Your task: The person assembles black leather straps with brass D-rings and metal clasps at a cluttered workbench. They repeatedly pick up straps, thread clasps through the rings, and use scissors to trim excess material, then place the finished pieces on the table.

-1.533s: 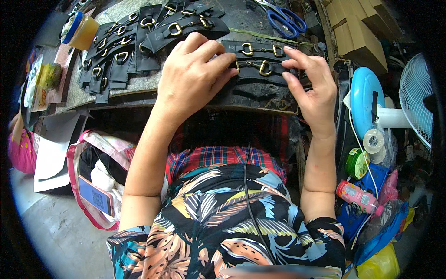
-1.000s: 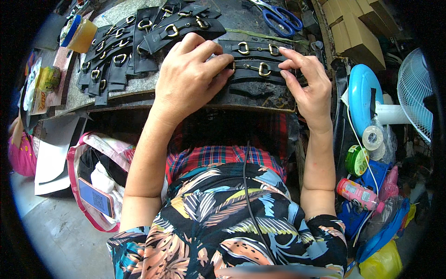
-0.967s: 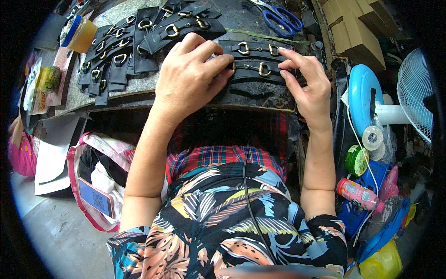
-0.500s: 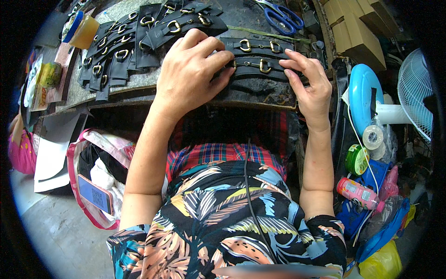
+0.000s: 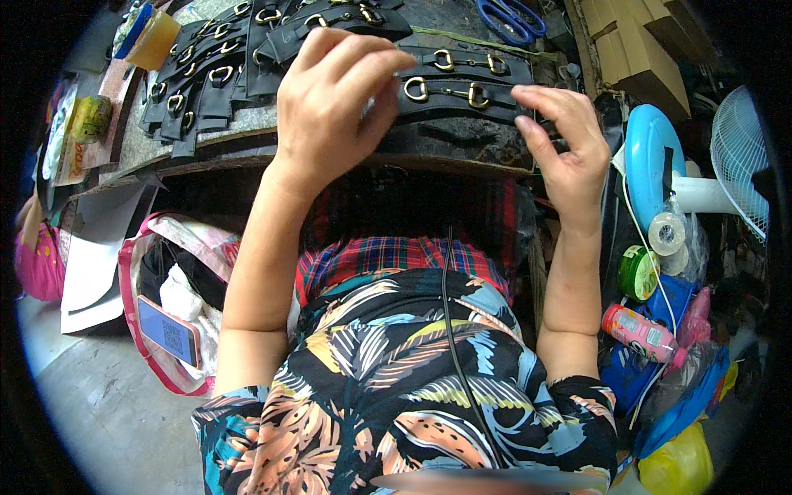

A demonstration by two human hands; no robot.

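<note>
On the bench, a black strap with brass D-rings (image 5: 450,106) lies crosswise between my hands, its left ring now in plain sight. Just beyond it runs a similar black strap (image 5: 470,63). My left hand (image 5: 334,107) hovers left of the near strap, its fingers loosely bent and slightly blurred, with nothing visible in them. At that strap's right end is my right hand (image 5: 571,148), thumb and forefinger apart on either side of the tip; whether they touch it I cannot tell. Several more ringed black straps (image 5: 198,78) lie overlapped at the left.
Blue-handled scissors (image 5: 511,21) lie at the far right of the bench. A tub of amber material (image 5: 154,41) stands far left. Right of the bench are cardboard boxes (image 5: 639,70), a white fan (image 5: 738,157) and a pink bottle (image 5: 639,332). A phone (image 5: 169,330) rests on a bag.
My left hand has come away from the near strap, uncovering its left ring. My right hand stays by the strap's right end. The whole view has shifted slightly.
</note>
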